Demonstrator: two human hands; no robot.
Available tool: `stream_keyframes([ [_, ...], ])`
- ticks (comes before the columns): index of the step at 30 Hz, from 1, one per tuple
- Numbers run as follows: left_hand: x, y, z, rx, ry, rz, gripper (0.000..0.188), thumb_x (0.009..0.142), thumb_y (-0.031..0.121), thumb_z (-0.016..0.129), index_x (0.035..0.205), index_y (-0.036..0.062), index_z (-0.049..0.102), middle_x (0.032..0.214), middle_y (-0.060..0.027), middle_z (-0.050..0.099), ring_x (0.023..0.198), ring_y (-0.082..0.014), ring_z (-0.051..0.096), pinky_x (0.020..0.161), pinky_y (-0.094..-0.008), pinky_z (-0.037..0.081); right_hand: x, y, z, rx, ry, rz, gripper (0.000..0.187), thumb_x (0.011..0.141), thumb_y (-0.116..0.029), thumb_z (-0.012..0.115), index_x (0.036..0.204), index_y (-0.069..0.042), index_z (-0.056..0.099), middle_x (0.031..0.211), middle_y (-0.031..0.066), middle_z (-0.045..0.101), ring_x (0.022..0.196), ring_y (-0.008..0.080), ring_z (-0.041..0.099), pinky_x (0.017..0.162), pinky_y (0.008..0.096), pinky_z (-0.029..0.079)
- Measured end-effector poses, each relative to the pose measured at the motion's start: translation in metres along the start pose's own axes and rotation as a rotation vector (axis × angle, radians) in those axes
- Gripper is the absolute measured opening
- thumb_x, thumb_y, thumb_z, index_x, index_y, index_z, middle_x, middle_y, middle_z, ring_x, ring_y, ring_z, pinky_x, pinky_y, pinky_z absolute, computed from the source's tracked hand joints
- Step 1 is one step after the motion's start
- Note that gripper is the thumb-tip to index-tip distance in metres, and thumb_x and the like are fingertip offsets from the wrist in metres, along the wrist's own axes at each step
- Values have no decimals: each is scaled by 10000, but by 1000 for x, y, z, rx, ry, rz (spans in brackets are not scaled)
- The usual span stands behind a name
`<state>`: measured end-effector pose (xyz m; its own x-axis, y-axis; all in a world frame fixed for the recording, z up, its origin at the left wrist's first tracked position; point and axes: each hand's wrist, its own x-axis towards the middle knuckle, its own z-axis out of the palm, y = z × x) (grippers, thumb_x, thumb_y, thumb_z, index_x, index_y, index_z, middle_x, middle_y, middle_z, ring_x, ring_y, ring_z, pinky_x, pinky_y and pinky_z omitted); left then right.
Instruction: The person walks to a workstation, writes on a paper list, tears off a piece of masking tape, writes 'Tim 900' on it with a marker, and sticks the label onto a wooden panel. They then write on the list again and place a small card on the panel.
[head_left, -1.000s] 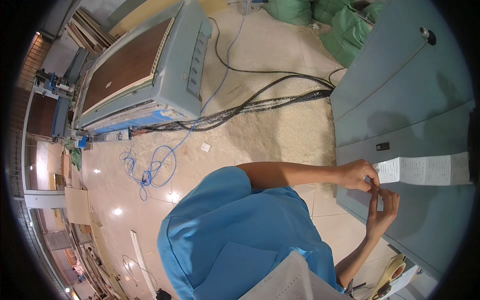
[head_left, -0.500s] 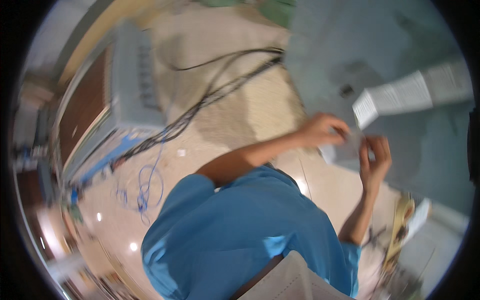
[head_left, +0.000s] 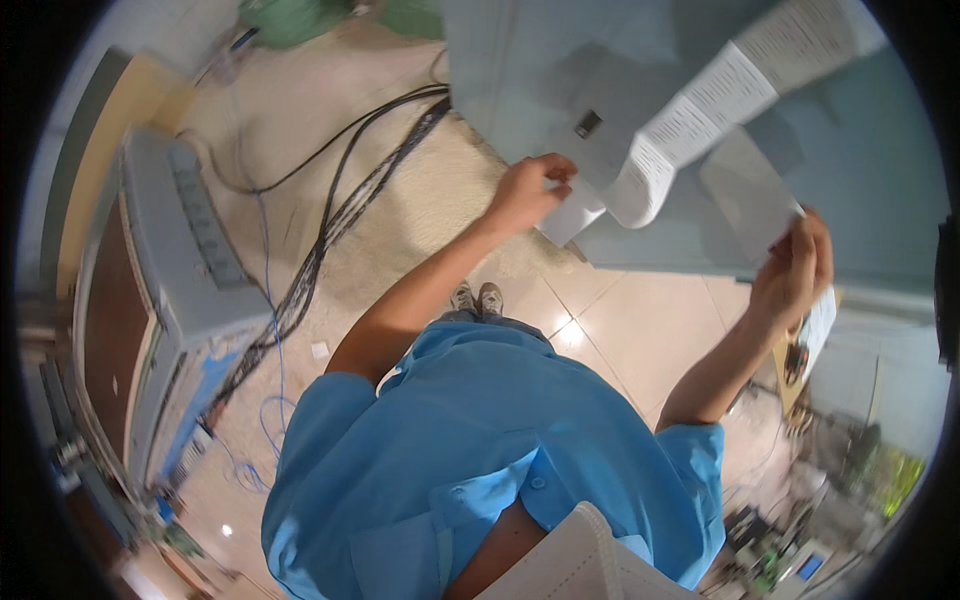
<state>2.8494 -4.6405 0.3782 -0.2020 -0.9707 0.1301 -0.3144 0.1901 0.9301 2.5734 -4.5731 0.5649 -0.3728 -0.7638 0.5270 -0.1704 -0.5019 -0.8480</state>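
A long strip of white printed labels (head_left: 700,110) runs across the grey-blue tabletop and curls over at its near end. Below the curl, its glossy backing (head_left: 573,218) comes out beside my left hand (head_left: 533,193), whose fingers are curled in a pinch at it; the exact contact is partly hidden. Between the thumb and fingers of my right hand (head_left: 797,265) is the edge of a thin, see-through plastic piece (head_left: 745,192), which looks like a small flat bag. It hangs tilted over the table, just right of the strip's curl.
A small dark square (head_left: 588,123) lies on the grey-blue table (head_left: 520,70). Black cables (head_left: 350,190) run from the table to a grey cabinet (head_left: 190,250) on the left. Blue cable (head_left: 270,420) loops on the tiled floor. Assorted equipment (head_left: 790,540) stands at lower right.
My hands have drawn apart: the right moved right with the clear plastic piece, the left moved left. The view has shifted, and the label strip's curl now shows between them.
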Motion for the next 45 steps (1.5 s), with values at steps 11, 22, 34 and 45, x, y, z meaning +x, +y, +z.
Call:
stream_keyframes([
  [11,-115,-29,-160,-778,192,-549,539,987,575,647,1106,54,712,946,-62,736,878,-150,691,790,-334,532,-125,94,229,-398,-1100,-814,275,757,-45,798,1020,-68,722,979,78,681,825,259,701,673,376,580],
  [22,-244,-139,-433,-718,1030,-303,94,985,149,711,1004,56,705,937,-10,724,852,-85,632,814,-259,489,-261,86,584,172,-1240,189,316,959,-175,751,1216,-4,684,1041,90,692,777,159,625,718,274,517],
  [34,-322,-207,-679,-266,1431,-522,185,952,155,753,1025,-7,701,934,-66,749,831,-119,664,757,-281,524,-392,18,915,318,-1635,246,146,953,-106,741,1010,26,722,853,71,754,756,90,679,692,265,536],
  [45,-343,-385,-979,-467,1986,-476,187,945,141,764,1035,-15,713,962,-58,733,826,-104,650,736,-261,520,-542,30,1314,468,-1945,137,198,935,-145,767,974,43,718,849,57,738,745,81,646,664,257,510],
])
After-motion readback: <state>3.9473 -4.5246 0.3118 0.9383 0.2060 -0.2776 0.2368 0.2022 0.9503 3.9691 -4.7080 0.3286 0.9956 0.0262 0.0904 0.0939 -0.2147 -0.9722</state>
